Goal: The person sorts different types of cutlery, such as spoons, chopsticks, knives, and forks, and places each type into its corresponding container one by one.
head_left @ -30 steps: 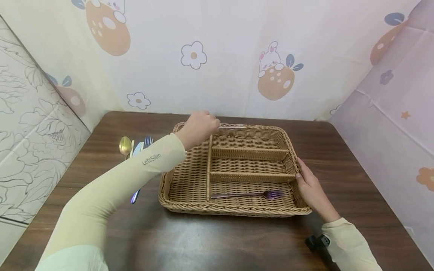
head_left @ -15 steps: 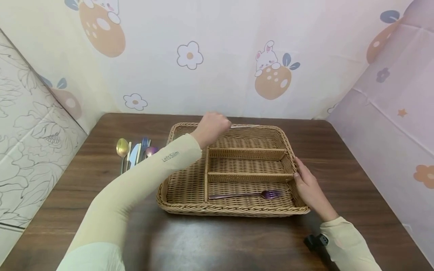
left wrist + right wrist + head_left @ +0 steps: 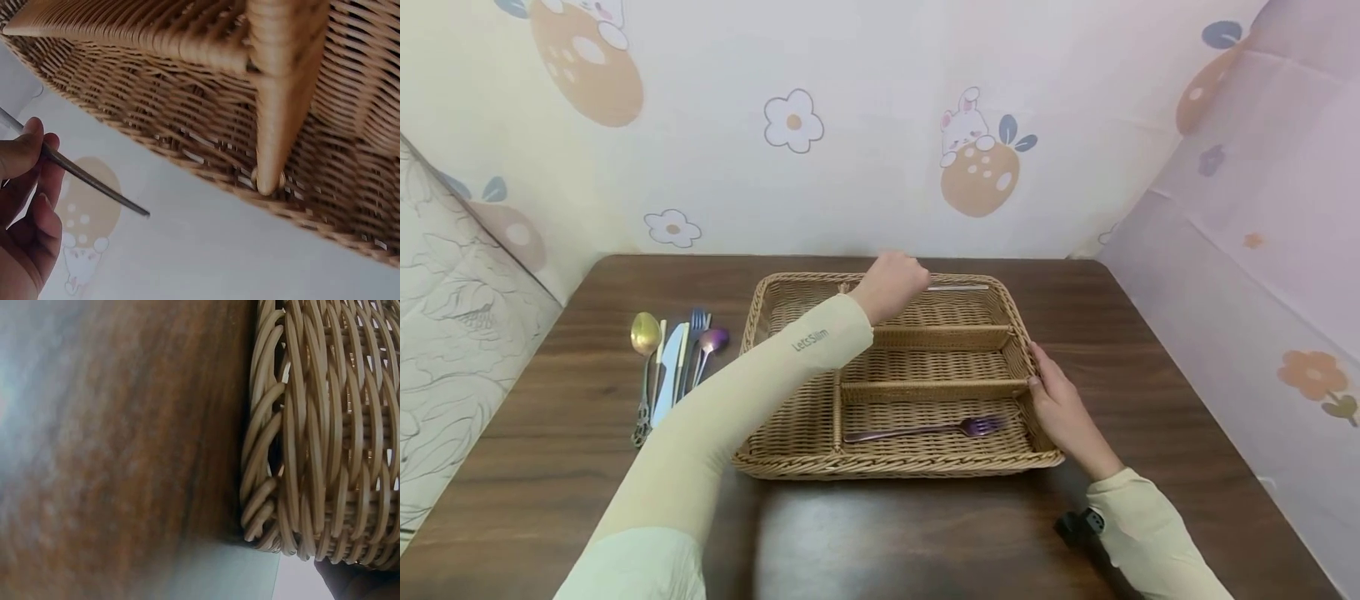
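Observation:
My left hand is over the back compartment of a wicker cutlery basket. Between thumb and fingers it pinches a slim metal utensil; one narrow end sticks out, but I cannot tell which piece of cutlery it is. In the head view the utensil's pale far end points right, near the basket's back rim. My right hand grips the basket's right wall, thumb at the rim. A purple fork lies in the front right compartment, tines to the right.
Left of the basket, a row of cutlery lies on the brown table: a gold-bowled spoon, a knife, a blue fork and a purple spoon, among others. Patterned cloth hangs behind the table.
My left hand has moved right along the basket's back rim with the utensil, uncovering more of the cutlery row. The right hand keeps its grip on the basket. The head view has shifted slightly.

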A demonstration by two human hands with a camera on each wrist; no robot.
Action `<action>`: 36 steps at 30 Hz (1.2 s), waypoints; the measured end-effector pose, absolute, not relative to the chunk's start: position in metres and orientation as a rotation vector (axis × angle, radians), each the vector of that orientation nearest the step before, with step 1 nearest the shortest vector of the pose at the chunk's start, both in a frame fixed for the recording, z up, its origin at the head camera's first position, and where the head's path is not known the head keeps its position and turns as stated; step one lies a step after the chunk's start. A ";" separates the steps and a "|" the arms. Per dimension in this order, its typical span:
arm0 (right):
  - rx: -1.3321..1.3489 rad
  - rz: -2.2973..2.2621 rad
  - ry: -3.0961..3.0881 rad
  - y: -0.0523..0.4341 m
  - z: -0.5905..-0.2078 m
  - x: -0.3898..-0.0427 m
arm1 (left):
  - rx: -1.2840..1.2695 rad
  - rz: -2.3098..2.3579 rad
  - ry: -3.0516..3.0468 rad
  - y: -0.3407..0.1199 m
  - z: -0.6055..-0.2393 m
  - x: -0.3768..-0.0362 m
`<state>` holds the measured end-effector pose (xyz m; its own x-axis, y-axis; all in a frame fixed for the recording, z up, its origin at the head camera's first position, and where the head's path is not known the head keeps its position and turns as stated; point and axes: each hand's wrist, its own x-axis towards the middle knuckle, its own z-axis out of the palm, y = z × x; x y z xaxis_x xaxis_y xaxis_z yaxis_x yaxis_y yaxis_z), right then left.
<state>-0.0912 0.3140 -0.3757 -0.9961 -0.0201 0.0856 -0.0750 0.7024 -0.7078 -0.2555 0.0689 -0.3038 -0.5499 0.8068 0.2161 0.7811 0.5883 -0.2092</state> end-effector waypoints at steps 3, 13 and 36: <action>0.075 1.197 -2.833 0.311 -0.376 -0.091 | -1.321 0.085 -2.568 0.071 -0.311 -0.258; 0.067 1.192 -2.809 0.308 -0.375 -0.088 | -1.329 0.011 -2.721 0.078 -0.324 -0.263; 0.065 1.181 -2.826 0.304 -0.378 -0.091 | -1.287 0.080 -2.914 0.093 -0.344 -0.265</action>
<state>-0.0908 0.3037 -0.3782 -0.9960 -0.0091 0.0885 -0.0694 0.7023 -0.7085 -0.2645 0.0934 -0.3443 -0.6729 0.7372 -0.0618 0.7395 0.6726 -0.0278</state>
